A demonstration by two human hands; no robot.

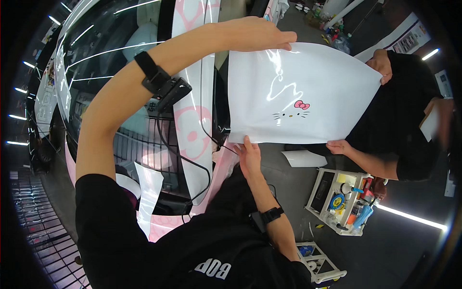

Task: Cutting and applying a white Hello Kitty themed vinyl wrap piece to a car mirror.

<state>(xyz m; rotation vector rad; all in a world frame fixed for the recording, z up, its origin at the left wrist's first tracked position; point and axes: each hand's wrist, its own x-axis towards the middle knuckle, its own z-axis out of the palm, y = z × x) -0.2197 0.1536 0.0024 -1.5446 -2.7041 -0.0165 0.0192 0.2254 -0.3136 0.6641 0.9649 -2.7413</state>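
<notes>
A glossy white film sheet (325,79) with a pink bow and a cat-like face print is stretched in the air beside the car. My left hand (261,34) reaches across at the top and grips the sheet's far edge. Its fingertips are partly hidden. With thumb and fingers, my right hand (250,157) pinches the near edge by the lower left corner. A co-worker's hand (380,67) holds the sheet's right corner, and the other co-worker's hand (339,147) holds the lower right edge.
The car's white and pink door frame (193,144) and windshield (104,72) lie on the left. A white strip (148,195) rests near the glass. A tool cart (314,213) stands at the lower right, with a smaller cart (335,274) below. A cable hangs from my left forearm.
</notes>
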